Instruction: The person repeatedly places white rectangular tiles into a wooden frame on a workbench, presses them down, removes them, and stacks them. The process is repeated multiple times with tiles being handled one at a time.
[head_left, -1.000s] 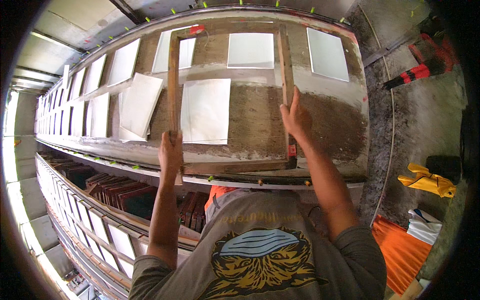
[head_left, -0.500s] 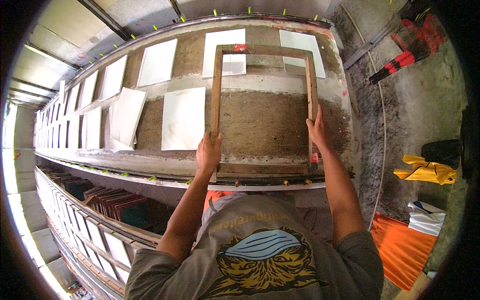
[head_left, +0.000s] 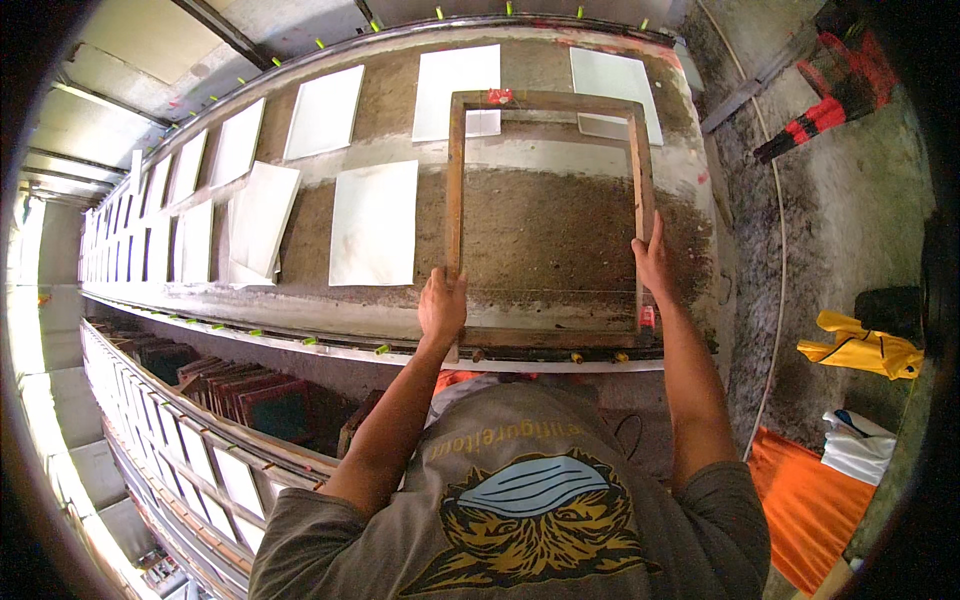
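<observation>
Both of my hands hold a wooden screen-printing frame (head_left: 456,190) by its long side bars, above the near right part of a long table (head_left: 390,115). My left hand (head_left: 441,308) is closed round the lower left bar. On the right bar, about halfway down, my right hand (head_left: 652,258) grips with its fingers along the outer side. Through the frame, the brown tabletop and parts of two white sheets show slightly dulled, as through a fine mesh. Red tape (head_left: 499,97) marks the far bar, and another red patch (head_left: 647,317) is at the near right corner.
White sheets (head_left: 373,222) lie in two rows along the table; one pair (head_left: 264,222) overlaps askew. Green-tipped pegs line both table edges. A second table (head_left: 240,480) with sheets and stored frames (head_left: 275,408) beneath stands behind left. Orange (head_left: 810,510) and yellow cloths (head_left: 862,345) are on the right.
The screen-printing frame has shifted a little to the right and toward me over the table. Both hands keep their grip on it. The whole view has also moved slightly.
</observation>
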